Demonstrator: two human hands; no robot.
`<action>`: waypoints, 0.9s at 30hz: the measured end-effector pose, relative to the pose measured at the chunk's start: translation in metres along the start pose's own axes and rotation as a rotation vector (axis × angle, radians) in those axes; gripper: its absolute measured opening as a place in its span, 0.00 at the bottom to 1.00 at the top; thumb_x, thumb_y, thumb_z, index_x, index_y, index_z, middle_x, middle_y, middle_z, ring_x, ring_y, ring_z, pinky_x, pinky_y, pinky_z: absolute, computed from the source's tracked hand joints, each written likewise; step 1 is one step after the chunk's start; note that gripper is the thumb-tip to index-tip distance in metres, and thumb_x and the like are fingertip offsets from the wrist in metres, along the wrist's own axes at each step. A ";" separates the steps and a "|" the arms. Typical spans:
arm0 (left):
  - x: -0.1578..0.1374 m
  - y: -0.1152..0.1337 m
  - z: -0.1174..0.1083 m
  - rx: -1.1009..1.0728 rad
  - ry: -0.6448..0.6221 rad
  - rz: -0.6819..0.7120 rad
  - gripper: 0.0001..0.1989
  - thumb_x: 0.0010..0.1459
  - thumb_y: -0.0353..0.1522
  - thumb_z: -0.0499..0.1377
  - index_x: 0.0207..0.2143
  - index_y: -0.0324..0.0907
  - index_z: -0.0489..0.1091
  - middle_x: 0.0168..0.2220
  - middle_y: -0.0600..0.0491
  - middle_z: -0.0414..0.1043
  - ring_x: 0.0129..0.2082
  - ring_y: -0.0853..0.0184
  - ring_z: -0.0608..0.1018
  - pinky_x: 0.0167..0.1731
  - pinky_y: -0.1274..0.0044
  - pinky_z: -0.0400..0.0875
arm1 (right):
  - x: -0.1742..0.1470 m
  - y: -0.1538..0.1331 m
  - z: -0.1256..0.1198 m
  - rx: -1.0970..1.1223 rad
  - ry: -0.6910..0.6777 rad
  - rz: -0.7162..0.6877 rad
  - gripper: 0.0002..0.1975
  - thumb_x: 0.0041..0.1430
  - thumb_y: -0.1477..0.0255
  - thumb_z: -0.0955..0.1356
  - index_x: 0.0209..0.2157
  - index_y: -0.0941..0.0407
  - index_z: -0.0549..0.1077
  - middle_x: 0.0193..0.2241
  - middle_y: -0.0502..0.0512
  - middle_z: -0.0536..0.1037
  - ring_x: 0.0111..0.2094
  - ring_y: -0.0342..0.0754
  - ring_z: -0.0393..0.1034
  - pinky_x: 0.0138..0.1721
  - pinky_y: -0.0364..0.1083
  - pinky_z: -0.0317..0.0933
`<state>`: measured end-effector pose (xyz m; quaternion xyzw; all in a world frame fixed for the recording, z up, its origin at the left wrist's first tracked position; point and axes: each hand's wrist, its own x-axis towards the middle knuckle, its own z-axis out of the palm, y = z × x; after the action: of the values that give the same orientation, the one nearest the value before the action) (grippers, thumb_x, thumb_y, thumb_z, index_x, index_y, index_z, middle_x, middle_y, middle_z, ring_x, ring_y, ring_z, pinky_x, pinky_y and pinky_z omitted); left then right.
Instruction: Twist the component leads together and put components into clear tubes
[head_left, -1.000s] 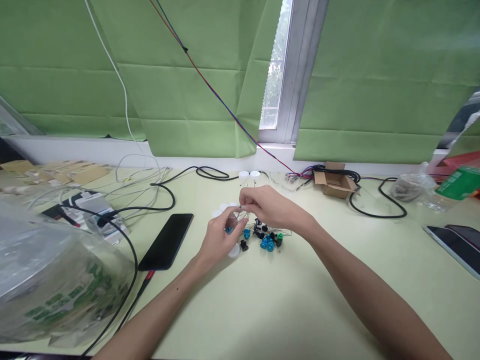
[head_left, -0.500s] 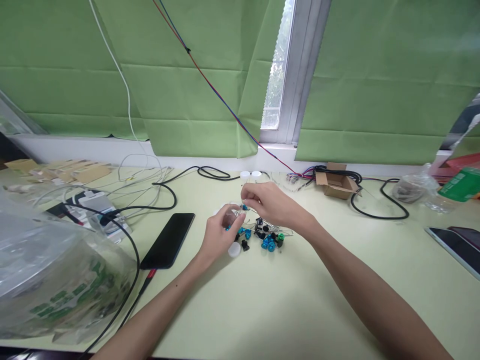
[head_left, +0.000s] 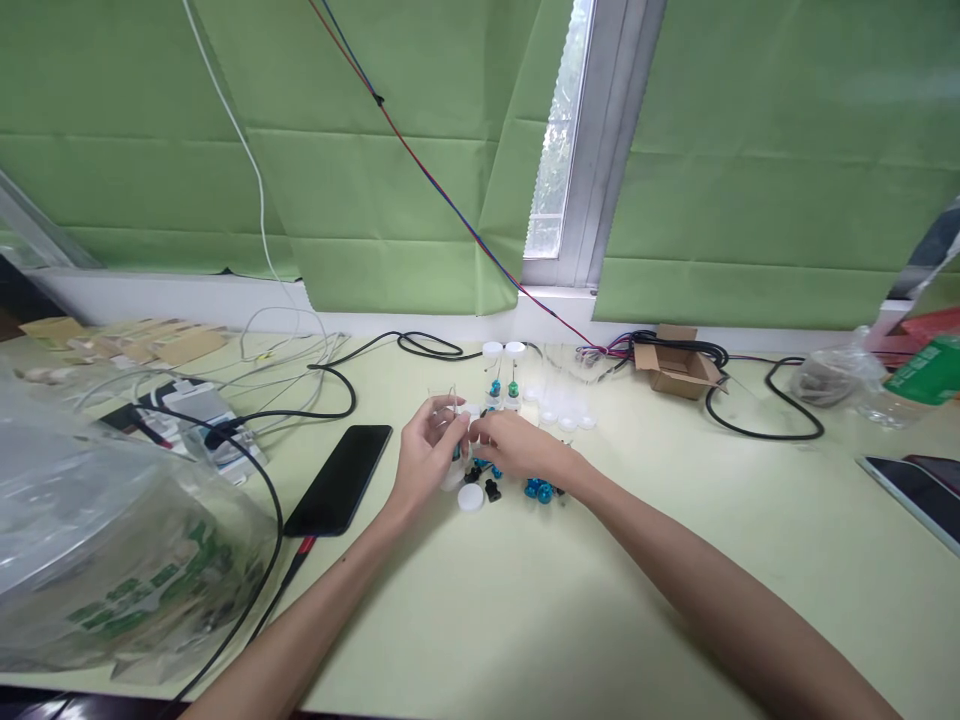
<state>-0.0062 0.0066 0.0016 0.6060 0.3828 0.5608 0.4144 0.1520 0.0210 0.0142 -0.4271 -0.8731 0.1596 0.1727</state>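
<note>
While both your forearms slant inward over the pale green tabletop (head_left: pixel 600 610), your left hand (head_left: pixel 424 450) curls around a clear plastic container (head_left: pixel 441 391), thumb toward the fingers; your right hand (head_left: pixel 521 443) arches palm-down right beside it, fingertips narrowed, their grip hidden. A round white plastic lid (head_left: pixel 471 497) lies nearby.

The bare right hand (head_left: pixel 514 443) partly hides small blue and black plastic pieces (head_left: pixel 538 490); whether its grip holds anything cannot be seen. The left edge cuts off the bulky clear plastic bag (head_left: pixel 150 560), the right edge the green-labelled clear bottle (head_left: pixel 926 370).
</note>
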 end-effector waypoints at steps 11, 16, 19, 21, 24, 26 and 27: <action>0.002 -0.002 -0.001 0.003 0.208 0.018 0.17 0.57 0.39 0.63 0.44 0.42 0.65 0.26 0.58 0.68 0.23 0.71 0.74 0.29 0.78 0.69 | -0.008 -0.020 -0.004 0.055 -0.242 0.000 0.08 0.53 0.69 0.74 0.29 0.57 0.73 0.26 0.51 0.72 0.30 0.45 0.64 0.26 0.41 0.51; 0.004 -0.004 -0.002 -0.031 0.268 -0.030 0.17 0.56 0.42 0.63 0.41 0.44 0.64 0.29 0.57 0.70 0.19 0.72 0.73 0.22 0.78 0.69 | -0.012 -0.026 -0.002 0.004 -0.297 -0.004 0.15 0.47 0.68 0.76 0.33 0.56 0.70 0.32 0.52 0.72 0.34 0.47 0.64 0.25 0.41 0.49; 0.006 -0.006 -0.003 -0.056 0.281 -0.054 0.16 0.56 0.44 0.62 0.38 0.43 0.64 0.29 0.57 0.70 0.18 0.72 0.72 0.21 0.78 0.69 | -0.012 -0.025 0.001 -0.019 -0.300 -0.021 0.16 0.46 0.69 0.76 0.34 0.56 0.69 0.33 0.52 0.71 0.35 0.47 0.63 0.27 0.41 0.51; 0.007 -0.006 -0.003 -0.086 0.293 -0.078 0.17 0.55 0.44 0.62 0.37 0.43 0.64 0.28 0.57 0.69 0.17 0.73 0.72 0.19 0.78 0.68 | -0.011 -0.024 0.003 -0.027 -0.306 -0.030 0.15 0.47 0.70 0.76 0.34 0.56 0.69 0.33 0.52 0.71 0.35 0.47 0.63 0.27 0.41 0.51; 0.008 -0.005 -0.003 -0.141 0.314 -0.139 0.16 0.55 0.44 0.63 0.36 0.43 0.65 0.28 0.57 0.69 0.17 0.73 0.72 0.18 0.79 0.67 | -0.009 -0.022 0.007 -0.028 -0.312 -0.046 0.14 0.47 0.70 0.76 0.32 0.56 0.69 0.32 0.51 0.71 0.34 0.46 0.63 0.28 0.41 0.52; 0.008 -0.002 -0.002 -0.176 0.323 -0.187 0.16 0.55 0.43 0.63 0.36 0.43 0.65 0.29 0.57 0.69 0.17 0.73 0.72 0.17 0.80 0.66 | -0.009 -0.022 0.008 -0.017 -0.314 -0.056 0.12 0.48 0.70 0.75 0.31 0.57 0.69 0.31 0.51 0.70 0.33 0.45 0.62 0.27 0.41 0.51; 0.007 0.000 -0.001 -0.194 0.327 -0.208 0.16 0.55 0.43 0.63 0.36 0.43 0.65 0.28 0.57 0.69 0.16 0.73 0.72 0.17 0.80 0.66 | -0.009 -0.022 0.009 -0.008 -0.314 -0.057 0.11 0.48 0.70 0.75 0.30 0.57 0.69 0.30 0.50 0.70 0.32 0.45 0.62 0.27 0.41 0.51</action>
<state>-0.0067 0.0137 0.0041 0.4215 0.4498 0.6400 0.4588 0.1379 -0.0003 0.0146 -0.3730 -0.9017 0.2158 0.0369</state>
